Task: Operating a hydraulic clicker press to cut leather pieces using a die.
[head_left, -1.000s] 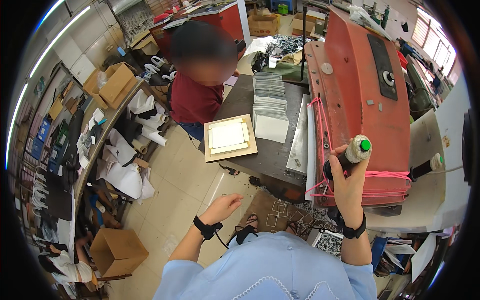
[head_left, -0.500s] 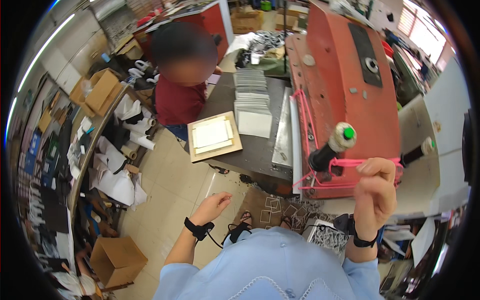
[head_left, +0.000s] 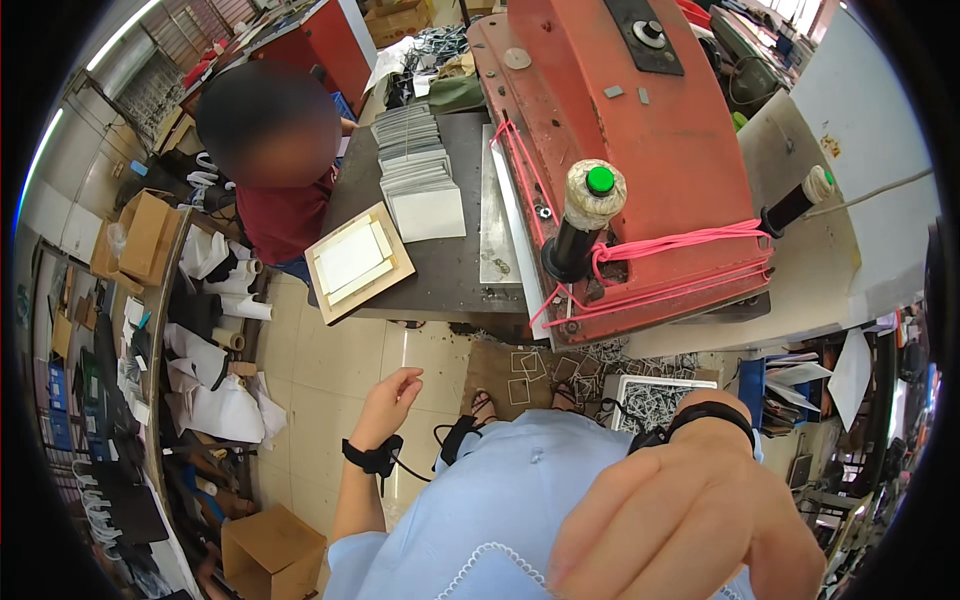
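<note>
Left hand [head_left: 390, 408] loosely curled, empty; right hand [head_left: 690, 520] up close, bent, can't tell if holding anything; red press [head_left: 670, 190] over right side of surface [head_left: 440, 290]; wooden board [head_left: 376, 286] at surface's near-left corner; a bump could tip it off.

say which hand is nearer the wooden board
Left. The left hand is on the person's side of the wooden board, apart from it; the right hand is farther right, close to the camera.

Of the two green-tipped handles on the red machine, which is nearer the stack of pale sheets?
The left handle, on the side of the red machine toward the stack of pale sheets; the right handle juts out from the opposite side.
</note>
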{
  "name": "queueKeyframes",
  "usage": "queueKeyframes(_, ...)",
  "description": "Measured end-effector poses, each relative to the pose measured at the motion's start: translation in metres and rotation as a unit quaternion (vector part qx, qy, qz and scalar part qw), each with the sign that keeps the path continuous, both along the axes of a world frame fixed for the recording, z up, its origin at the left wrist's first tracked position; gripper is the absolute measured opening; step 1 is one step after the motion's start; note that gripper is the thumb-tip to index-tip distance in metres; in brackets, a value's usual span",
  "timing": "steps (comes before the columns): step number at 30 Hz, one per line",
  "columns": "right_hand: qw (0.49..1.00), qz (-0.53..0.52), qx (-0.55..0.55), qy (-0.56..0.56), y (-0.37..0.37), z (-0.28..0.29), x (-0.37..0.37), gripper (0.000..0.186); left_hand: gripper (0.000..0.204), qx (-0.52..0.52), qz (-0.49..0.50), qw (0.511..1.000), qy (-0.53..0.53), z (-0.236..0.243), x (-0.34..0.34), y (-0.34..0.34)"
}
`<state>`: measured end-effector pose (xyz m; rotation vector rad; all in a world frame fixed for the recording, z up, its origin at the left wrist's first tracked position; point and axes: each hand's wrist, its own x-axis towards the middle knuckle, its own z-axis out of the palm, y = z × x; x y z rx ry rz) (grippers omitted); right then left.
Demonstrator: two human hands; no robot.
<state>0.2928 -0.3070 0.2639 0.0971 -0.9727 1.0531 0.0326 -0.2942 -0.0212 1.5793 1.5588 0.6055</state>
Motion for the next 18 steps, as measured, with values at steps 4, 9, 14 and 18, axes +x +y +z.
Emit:
queueKeyframes(4, 0.986, 0.117, 0.119, -0.002, 0.021, -0.015, 0.004, 0.026, 0.025, -0.01, 0.013, 1.0, 0.015, 0.002, -0.004, -0.007)
queueKeyframes(9, 0.998, -0.004, 0.055, 0.015, -0.001, -0.004, -0.011, 0.026, 0.025, -0.002, 0.014, 1.0, 0.007, -0.001, -0.005, -0.006)
queueKeyframes(14, 0.978, 0.13, 0.136, -0.093, 0.024, 0.015, 0.005, 0.031, 0.026, 0.013, 0.006, 1.0, 0.007, 0.002, -0.008, -0.008)
queueKeyframes(18, 0.994, 0.037, 0.108, 0.005, 0.0, -0.011, -0.017, 0.031, 0.025, 0.008, 0.0, 1.0, 0.008, 0.004, -0.008, -0.005)
